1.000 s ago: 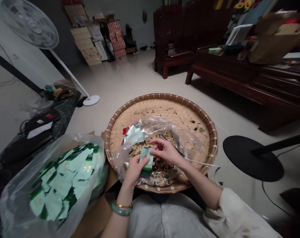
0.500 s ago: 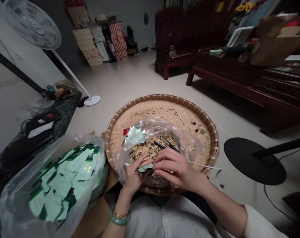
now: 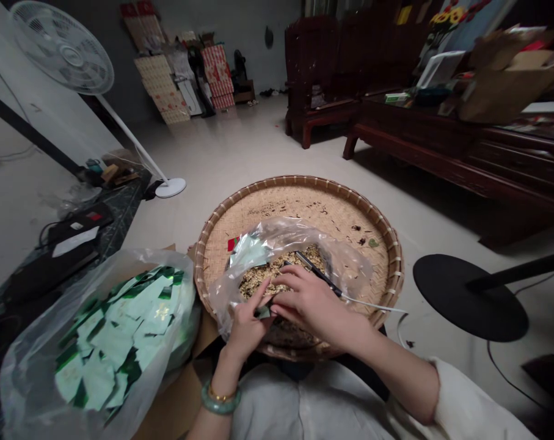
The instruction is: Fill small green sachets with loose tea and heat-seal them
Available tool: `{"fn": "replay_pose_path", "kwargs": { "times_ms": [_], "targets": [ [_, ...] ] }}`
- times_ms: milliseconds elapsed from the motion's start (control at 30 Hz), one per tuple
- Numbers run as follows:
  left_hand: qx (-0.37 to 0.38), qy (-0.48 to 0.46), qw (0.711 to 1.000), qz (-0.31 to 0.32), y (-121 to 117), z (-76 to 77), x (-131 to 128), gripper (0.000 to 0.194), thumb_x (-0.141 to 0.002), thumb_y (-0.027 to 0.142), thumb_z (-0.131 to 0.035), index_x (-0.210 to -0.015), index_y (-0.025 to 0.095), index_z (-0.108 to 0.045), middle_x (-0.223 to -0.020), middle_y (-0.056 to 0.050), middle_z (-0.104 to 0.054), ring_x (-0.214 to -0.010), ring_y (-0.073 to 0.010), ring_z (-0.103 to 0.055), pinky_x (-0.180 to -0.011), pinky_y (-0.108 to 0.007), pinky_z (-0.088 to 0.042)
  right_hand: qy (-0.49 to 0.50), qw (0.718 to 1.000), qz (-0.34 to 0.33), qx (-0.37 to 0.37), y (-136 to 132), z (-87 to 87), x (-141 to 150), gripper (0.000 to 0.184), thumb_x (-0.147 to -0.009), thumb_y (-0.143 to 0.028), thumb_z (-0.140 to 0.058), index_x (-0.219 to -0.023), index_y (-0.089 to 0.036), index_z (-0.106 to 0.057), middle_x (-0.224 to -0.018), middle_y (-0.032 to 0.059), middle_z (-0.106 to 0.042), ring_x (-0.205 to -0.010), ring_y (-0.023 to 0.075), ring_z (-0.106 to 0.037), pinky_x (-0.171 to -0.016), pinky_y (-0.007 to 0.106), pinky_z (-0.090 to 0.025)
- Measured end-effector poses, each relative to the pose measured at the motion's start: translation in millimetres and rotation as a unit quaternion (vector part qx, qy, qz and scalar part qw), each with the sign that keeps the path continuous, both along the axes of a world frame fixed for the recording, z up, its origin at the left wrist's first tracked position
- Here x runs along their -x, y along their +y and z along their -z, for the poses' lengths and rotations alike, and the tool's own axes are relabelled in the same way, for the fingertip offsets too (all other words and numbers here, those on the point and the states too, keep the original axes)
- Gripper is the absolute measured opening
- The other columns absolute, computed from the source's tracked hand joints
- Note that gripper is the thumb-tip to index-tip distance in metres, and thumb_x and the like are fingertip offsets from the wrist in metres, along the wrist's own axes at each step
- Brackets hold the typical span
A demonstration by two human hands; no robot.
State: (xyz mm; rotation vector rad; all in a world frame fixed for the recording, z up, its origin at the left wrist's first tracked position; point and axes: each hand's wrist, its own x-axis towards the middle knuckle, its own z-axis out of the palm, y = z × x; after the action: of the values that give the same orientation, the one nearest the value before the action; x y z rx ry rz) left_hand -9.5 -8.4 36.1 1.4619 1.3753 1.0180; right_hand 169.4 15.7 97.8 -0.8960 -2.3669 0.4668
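My left hand (image 3: 248, 321) and my right hand (image 3: 311, 299) meet over the near side of a round woven bamboo tray (image 3: 240, 205). Between their fingertips is a small pale green packet (image 3: 262, 312), mostly covered by the fingers. Beneath them lies an open clear plastic bag (image 3: 283, 225) of loose yellowish and dark dried bits (image 3: 261, 280). A black pen-like tool (image 3: 320, 274) with a white cord rests on the bits, beside my right hand. Another dark stick is largely hidden behind that hand. More pale green packets (image 3: 249, 252) lie at the bag's far left.
Left of the tray, a clear bag (image 3: 29, 366) holds many torn-looking green packets (image 3: 112, 336). A white standing fan (image 3: 170, 187) is behind it. A black round stand base (image 3: 469, 299) is at right, below a dark wooden table (image 3: 441, 143).
My right hand has shifted left and closer to my left hand. It now covers more of the green packet and most of the second dark stick.
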Motion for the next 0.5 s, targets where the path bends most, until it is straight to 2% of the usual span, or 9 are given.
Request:
{"fn": "replay_pose_path", "kwargs": {
  "times_ms": [133, 200, 267, 300, 367, 433, 500],
  "targets": [
    [0.024, -0.027, 0.999, -0.018, 6.3, 5.7, -1.6, 0.047, -0.065, 0.025, -0.075, -0.111, 0.021, -0.067, -0.116, -0.006, -0.069, -0.109, -0.0263, -0.061, -0.098, -0.036, -0.044, 0.03, 0.993, -0.009, 0.11, 15.9, 15.7, 4.3, 0.031, -0.093, -0.032, -0.048, -0.077, -0.018, -0.07, -0.081, 0.0068, -0.069, -0.082, 0.0193, -0.059, -0.077, 0.033, -0.047],
    [0.062, -0.035, 0.997, -0.034, 9.0, 11.0, -0.7, 0.042, -0.063, 0.027, -0.076, -0.104, 0.016, -0.07, -0.105, -0.009, -0.072, -0.1, -0.0268, -0.065, -0.093, -0.037, -0.047, 0.075, 0.983, 0.041, 0.159, 23.9, 27.6, -2.3, 0.035, -0.096, -0.034, -0.042, -0.081, -0.018, -0.069, -0.08, 0.0045, -0.068, -0.075, 0.0165, -0.06, -0.072, 0.028, -0.046],
    [0.125, -0.074, 0.988, -0.045, 10.7, 14.6, 0.8, 0.04, -0.061, 0.031, -0.078, -0.095, 0.012, -0.07, -0.094, -0.011, -0.074, -0.087, -0.0263, -0.068, -0.084, -0.037, -0.051, 0.072, 0.972, 0.146, 0.171, 31.2, 41.3, -14.0, 0.03, -0.095, -0.035, -0.043, -0.094, -0.017, -0.066, -0.09, 0.0064, -0.069, -0.081, 0.0186, -0.061, -0.073, 0.029, -0.045],
    [0.158, -0.107, 0.981, -0.048, 11.3, 15.4, 1.4, 0.041, -0.06, 0.033, -0.079, -0.092, 0.011, -0.07, -0.09, -0.011, -0.075, -0.082, -0.0253, -0.069, -0.079, -0.036, -0.053, 0.027, 0.967, 0.195, 0.161, 34.5, 48.4, -20.5, 0.027, -0.092, -0.035, -0.049, -0.103, -0.016, -0.064, -0.097, 0.0095, -0.068, -0.088, 0.0217, -0.061, -0.077, 0.032, -0.045],
    [0.21, -0.177, 0.96, -0.057, 12.0, 14.9, 1.6, 0.045, -0.055, 0.035, -0.082, -0.09, 0.009, -0.069, -0.087, -0.012, -0.075, -0.073, -0.0227, -0.07, -0.071, -0.033, -0.055, -0.098, 0.95, 0.259, 0.146, 40.7, 61.7, -31.5, 0.039, -0.086, -0.031, -0.058, -0.119, -0.011, -0.055, -0.109, 0.0172, -0.064, -0.1, 0.0287, -0.058, -0.084, 0.037, -0.043],
    [0.241, -0.223, 0.942, -0.068, 12.7, 12.4, 0.3, 0.049, -0.05, 0.035, -0.085, -0.088, 0.008, -0.069, -0.085, -0.012, -0.075, -0.066, -0.02, -0.07, -0.063, -0.028, -0.055, -0.186, 0.93, 0.277, 0.156, 46.4, 72.9, -37.3, 0.046, -0.083, -0.025, -0.061, -0.124, -0.008, -0.05, -0.111, 0.0202, -0.062, -0.102, 0.0303, -0.057, -0.086, 0.038, -0.042],
    [0.259, -0.245, 0.931, -0.075, 13.4, 9.6, -2.1, 0.051, -0.046, 0.034, -0.088, -0.086, 0.008, -0.068, -0.083, -0.012, -0.075, -0.061, -0.0183, -0.069, -0.057, -0.026, -0.054, -0.217, 0.92, 0.275, 0.176, 52.0, 81.2, -37.8, 0.048, -0.08, -0.023, -0.063, -0.123, -0.007, -0.049, -0.11, 0.021, -0.061, -0.101, 0.0301, -0.058, -0.085, 0.037, -0.042]
  ]
}}
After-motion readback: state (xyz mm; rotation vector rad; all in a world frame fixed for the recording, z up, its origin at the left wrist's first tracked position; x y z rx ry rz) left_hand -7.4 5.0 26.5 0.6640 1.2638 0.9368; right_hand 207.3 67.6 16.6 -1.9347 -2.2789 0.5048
